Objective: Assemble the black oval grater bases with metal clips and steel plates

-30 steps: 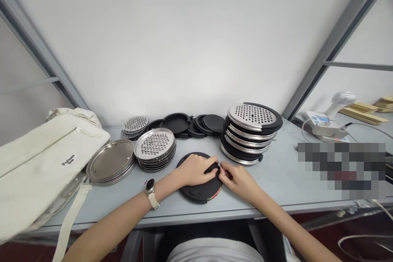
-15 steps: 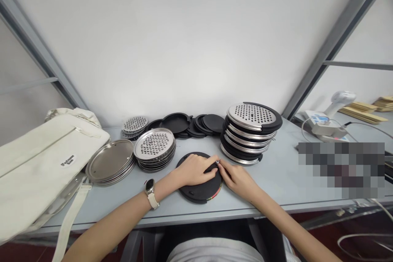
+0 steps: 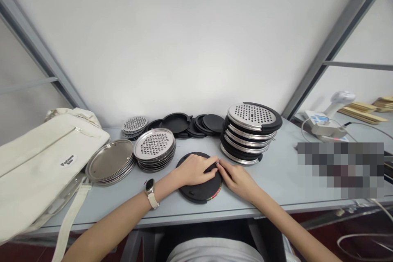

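A black round disc [image 3: 198, 194] lies flat on the grey table, with a red and yellow strip showing along its right rim. My left hand [image 3: 195, 170] rests across its top, with bent fingers reaching the upper right edge. At that same edge the fingertips of my right hand [image 3: 238, 178] are pinched together and meet those of the left. Whatever small part sits between the fingertips is hidden. Beyond the right hand rises a stack of perforated metal discs [image 3: 251, 115] with black rims. Left of the disc stands a pile of round metal graters [image 3: 154, 145].
Plain metal discs [image 3: 112, 159] are piled beside a cream bag [image 3: 39, 168] at the left. Small grater plates [image 3: 135, 124] and black round parts [image 3: 175, 123] lie along the wall. A white handheld scanner [image 3: 342, 99] on its base stands at the right.
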Motion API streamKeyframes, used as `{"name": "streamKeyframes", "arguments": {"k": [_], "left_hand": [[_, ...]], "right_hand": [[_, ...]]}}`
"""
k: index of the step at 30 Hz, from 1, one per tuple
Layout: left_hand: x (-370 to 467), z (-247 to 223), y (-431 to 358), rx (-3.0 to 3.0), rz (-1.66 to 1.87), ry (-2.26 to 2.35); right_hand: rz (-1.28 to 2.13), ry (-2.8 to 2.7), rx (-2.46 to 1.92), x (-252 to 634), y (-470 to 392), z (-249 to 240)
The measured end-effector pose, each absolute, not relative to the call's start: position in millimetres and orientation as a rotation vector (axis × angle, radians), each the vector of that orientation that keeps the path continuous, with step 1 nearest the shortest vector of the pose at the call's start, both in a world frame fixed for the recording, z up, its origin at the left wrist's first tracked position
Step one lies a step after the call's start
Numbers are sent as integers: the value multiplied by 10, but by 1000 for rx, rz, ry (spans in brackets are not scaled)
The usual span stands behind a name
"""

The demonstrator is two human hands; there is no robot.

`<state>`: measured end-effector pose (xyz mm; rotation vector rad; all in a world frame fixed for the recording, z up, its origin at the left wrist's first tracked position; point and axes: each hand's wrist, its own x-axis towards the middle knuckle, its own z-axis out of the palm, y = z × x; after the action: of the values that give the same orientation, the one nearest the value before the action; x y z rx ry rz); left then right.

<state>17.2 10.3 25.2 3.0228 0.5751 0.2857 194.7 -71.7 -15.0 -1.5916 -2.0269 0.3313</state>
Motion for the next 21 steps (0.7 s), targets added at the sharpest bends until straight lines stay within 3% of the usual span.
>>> {"name": "streamKeyframes", "arguments": {"k": [21], "left_hand": [[170, 257, 77, 3023, 310, 544]], "right_hand": [[293, -1986, -1613, 1937, -729, -145]]}}
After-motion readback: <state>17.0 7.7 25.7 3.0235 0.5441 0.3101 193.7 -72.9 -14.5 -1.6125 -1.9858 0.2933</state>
